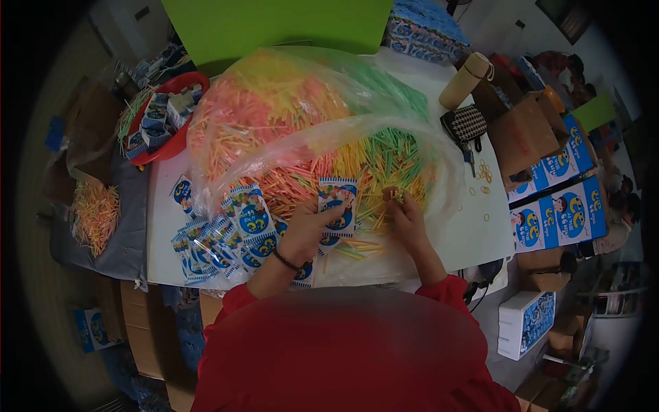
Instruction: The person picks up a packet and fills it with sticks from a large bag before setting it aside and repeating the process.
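My left hand is closed on a blue and white printed packet, held upright with its front toward me. To the right of it, my right hand pinches a small bunch of thin coloured sticks, seen mostly end-on and partly hidden by the fingers. Behind both hands lies a big clear plastic bag full of pink, yellow, orange and green sticks. A few loose sticks are on the table below my hands. Beside my left wrist is a heap of similar packets.
A red basin with packets stands at the left, above a pile of sticks. On the right are a beige flask, a checked pouch, rubber bands and blue boxes. A green panel rises at the back.
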